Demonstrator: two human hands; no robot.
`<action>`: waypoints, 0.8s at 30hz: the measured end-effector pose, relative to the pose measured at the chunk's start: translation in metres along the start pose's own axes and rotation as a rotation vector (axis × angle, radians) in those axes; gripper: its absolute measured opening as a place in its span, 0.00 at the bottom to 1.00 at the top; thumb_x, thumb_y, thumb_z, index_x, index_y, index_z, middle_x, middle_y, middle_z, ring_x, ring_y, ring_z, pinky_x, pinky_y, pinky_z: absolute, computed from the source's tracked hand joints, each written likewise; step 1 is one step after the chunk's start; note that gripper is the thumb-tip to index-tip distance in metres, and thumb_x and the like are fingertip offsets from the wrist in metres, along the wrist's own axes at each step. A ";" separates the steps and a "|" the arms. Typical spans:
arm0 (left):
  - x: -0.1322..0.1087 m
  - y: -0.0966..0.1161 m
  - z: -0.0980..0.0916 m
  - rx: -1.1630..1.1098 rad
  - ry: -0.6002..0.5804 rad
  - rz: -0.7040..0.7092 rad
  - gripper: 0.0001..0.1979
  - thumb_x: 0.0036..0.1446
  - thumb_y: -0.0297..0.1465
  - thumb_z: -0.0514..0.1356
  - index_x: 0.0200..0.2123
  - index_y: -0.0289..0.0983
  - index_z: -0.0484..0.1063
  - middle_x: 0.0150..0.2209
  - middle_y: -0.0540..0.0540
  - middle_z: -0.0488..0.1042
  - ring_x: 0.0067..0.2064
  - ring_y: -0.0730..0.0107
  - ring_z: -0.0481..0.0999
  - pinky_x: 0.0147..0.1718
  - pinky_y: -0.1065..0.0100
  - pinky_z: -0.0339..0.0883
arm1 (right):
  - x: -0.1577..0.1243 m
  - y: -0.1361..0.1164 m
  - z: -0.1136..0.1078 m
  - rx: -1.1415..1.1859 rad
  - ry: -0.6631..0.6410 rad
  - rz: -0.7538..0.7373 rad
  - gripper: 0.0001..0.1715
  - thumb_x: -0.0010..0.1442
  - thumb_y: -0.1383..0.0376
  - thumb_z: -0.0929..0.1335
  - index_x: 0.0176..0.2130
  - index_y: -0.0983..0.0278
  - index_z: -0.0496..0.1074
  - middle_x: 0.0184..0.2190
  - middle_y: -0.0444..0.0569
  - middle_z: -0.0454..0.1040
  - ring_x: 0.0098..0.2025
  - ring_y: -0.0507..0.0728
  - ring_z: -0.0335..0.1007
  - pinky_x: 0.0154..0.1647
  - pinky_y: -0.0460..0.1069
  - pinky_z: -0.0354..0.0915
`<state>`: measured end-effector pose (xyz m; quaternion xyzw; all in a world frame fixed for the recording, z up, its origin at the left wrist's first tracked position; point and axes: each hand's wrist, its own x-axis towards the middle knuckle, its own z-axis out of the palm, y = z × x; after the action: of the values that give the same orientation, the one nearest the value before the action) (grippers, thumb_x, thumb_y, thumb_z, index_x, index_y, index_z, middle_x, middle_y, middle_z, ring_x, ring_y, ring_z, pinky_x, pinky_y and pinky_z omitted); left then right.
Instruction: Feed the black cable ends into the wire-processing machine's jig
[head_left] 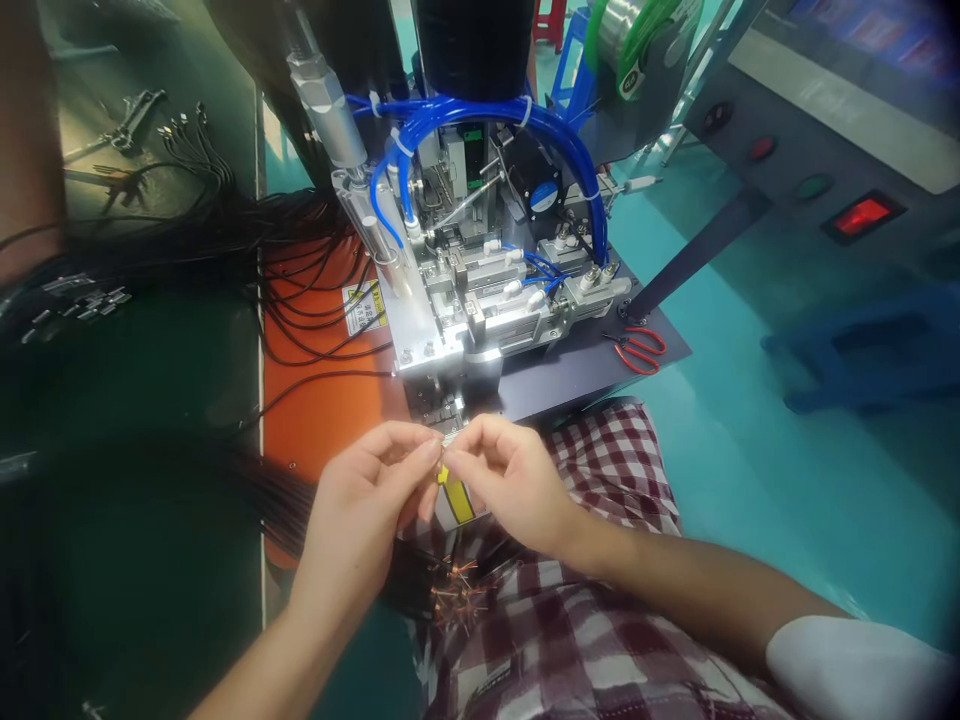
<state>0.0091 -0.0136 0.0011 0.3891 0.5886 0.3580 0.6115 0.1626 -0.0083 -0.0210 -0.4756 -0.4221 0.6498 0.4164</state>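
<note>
My left hand [364, 500] and my right hand [510, 480] meet in front of me, fingertips pinched together on a small metal part [448, 441] too small to name. They hover just below the front edge of a metal machine [465, 300] with blue air hoses [450, 115]. A bundle of thin black wires [285, 490] runs under my left hand, with copper strand ends [454, 590] lying on my checked lap [570, 620].
Red-handled scissors [641, 350] lie on the dark machine base at the right. An orange panel [315, 400] with black cables draped over it sits left of the machine. More wires and terminals lie on the dark bench [112, 380] at left. A control box with a lit red switch [862, 215] stands at the right.
</note>
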 end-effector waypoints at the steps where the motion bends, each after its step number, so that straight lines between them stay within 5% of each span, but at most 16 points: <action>1: 0.001 0.000 0.000 -0.017 0.003 -0.005 0.12 0.56 0.41 0.66 0.34 0.38 0.73 0.15 0.56 0.66 0.19 0.79 0.61 0.22 0.76 0.56 | 0.001 0.001 0.000 -0.029 0.000 -0.011 0.09 0.56 0.63 0.72 0.29 0.65 0.70 0.21 0.39 0.68 0.20 0.46 0.60 0.20 0.43 0.57; 9: 0.004 0.001 -0.001 -0.007 0.020 -0.023 0.14 0.53 0.42 0.68 0.34 0.38 0.74 0.15 0.56 0.64 0.18 0.80 0.59 0.22 0.73 0.53 | 0.014 -0.016 -0.023 0.016 -0.083 0.036 0.12 0.51 0.61 0.75 0.30 0.67 0.74 0.24 0.42 0.72 0.22 0.47 0.59 0.22 0.44 0.56; 15: 0.004 -0.001 -0.003 0.020 0.026 -0.024 0.14 0.53 0.43 0.68 0.34 0.38 0.74 0.18 0.55 0.66 0.18 0.80 0.59 0.22 0.72 0.53 | 0.017 -0.015 -0.015 0.164 -0.126 0.076 0.18 0.44 0.59 0.79 0.28 0.67 0.74 0.22 0.41 0.72 0.23 0.47 0.62 0.23 0.43 0.59; 24: 0.004 0.006 -0.003 -0.015 -0.024 -0.065 0.15 0.52 0.43 0.67 0.33 0.37 0.74 0.15 0.56 0.63 0.18 0.81 0.57 0.22 0.72 0.53 | 0.019 -0.010 -0.014 0.262 -0.179 0.088 0.19 0.46 0.55 0.79 0.28 0.66 0.74 0.19 0.38 0.69 0.19 0.44 0.57 0.19 0.42 0.55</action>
<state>0.0069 -0.0068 0.0045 0.3693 0.5910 0.3377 0.6327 0.1742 0.0143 -0.0196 -0.3753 -0.3479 0.7568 0.4067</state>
